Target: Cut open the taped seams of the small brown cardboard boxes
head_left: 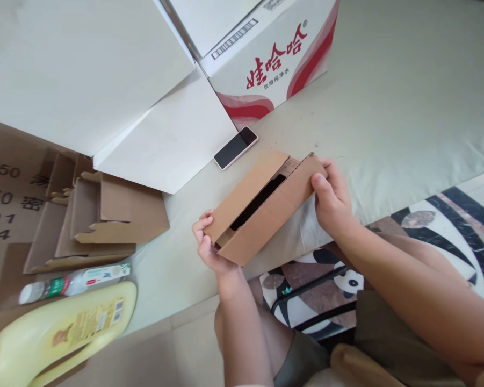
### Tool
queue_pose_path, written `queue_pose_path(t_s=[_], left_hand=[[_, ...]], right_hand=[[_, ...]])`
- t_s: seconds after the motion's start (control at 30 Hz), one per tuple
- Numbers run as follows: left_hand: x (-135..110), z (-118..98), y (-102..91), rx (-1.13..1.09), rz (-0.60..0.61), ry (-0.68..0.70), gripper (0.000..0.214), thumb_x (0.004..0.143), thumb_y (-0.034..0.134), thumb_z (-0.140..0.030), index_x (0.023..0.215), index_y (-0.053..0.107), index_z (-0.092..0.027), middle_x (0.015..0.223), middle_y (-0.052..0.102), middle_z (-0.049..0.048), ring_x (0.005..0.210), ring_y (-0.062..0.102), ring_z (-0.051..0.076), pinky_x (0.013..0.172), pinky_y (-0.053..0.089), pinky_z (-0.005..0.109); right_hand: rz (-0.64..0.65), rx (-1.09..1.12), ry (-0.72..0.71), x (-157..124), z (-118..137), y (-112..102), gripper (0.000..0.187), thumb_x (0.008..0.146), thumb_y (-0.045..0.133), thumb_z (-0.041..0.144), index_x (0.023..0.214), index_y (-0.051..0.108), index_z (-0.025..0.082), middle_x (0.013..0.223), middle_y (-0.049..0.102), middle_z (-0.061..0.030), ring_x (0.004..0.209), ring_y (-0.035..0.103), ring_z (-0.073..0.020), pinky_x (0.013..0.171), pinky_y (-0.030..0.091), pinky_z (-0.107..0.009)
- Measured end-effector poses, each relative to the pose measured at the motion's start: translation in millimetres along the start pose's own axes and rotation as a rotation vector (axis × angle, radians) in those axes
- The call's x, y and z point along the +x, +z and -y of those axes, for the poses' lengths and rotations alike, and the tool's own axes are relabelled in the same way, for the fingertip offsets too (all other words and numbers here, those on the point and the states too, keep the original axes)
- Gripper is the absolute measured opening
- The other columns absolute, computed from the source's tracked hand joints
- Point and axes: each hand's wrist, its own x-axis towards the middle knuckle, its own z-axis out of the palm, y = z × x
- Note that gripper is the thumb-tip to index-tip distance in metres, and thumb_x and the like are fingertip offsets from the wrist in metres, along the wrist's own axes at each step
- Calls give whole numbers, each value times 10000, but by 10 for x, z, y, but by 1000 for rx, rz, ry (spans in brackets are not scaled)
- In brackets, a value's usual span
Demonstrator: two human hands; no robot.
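Observation:
Between my two hands is a small brown cardboard box (276, 215), tilted, with its long top flaps parted and a dark gap showing between them. My left hand (213, 250) grips its near left end, thumb and fingers pressed around the corner. At the far right end my right hand (333, 196) holds the corner, thumb on top of the flap. The inside is too dark to make out. Just beyond the box, a phone (236, 148) with a dark screen lies on the pale cloth surface (387, 118).
A white and red printed carton (277, 64) stands at the back, beside large white box flaps (84, 64). At left are several folded brown cartons (116, 209), a clear bottle (64, 285), a slim white box (100, 274) and a yellow jug (72, 328). A panda-patterned cloth (435, 231) lies right.

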Motion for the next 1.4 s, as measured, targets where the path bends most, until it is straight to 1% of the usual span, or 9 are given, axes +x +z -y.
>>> queue_pose_path(t_s=[0.13,0.37,0.7,0.83,1.0,1.23,1.4], left_hand=[[-2,-8,21,-20,-6,0,238,748,539,-446,826,625,-238,1057,602,48,1021,554,233,890,436,381],[-1,-6,16,-17,10,7,238,758,535,-447,835,625,-240,1057,605,47,1033,555,234,907,436,385],[-3,-12,35,-47,-24,-2,245,725,570,-447,813,641,-230,1036,617,48,1001,561,226,875,444,364],[-10,-2,27,-53,-7,-14,250,748,554,-458,830,639,-238,1059,606,44,1011,560,225,868,450,364],[-18,-1,34,-66,-26,-16,243,747,557,-445,820,651,-233,1062,612,44,1019,554,221,873,456,354],[-13,-10,33,-74,-18,-16,235,749,559,-435,819,658,-234,1052,621,40,1002,561,217,854,460,350],[-11,-11,32,-76,-41,-24,231,731,568,-428,805,657,-228,1045,625,43,999,562,219,854,459,349]], right_hand=[[-3,5,1,-3,2,1,369,945,478,577,1086,593,256,1016,664,-51,932,618,-244,858,506,-438],[-8,4,0,-4,5,0,387,934,490,602,1081,595,260,1003,664,-51,923,619,-243,858,519,-444],[-9,-11,-38,-6,-6,-8,369,954,480,584,1066,608,257,941,648,-35,887,623,-229,834,538,-433],[-5,-5,-45,-10,-25,-10,355,964,469,570,1086,604,266,957,653,-37,895,628,-235,822,538,-435],[4,-2,-46,-17,-56,-8,320,979,453,544,1098,599,285,968,658,-36,906,639,-243,815,533,-435],[-3,13,-46,-17,-49,1,337,972,458,558,1111,595,284,1025,674,-45,948,646,-255,844,527,-450],[8,4,-40,-18,-49,-12,338,971,456,560,1115,595,289,1006,670,-43,934,647,-252,843,535,-452]])
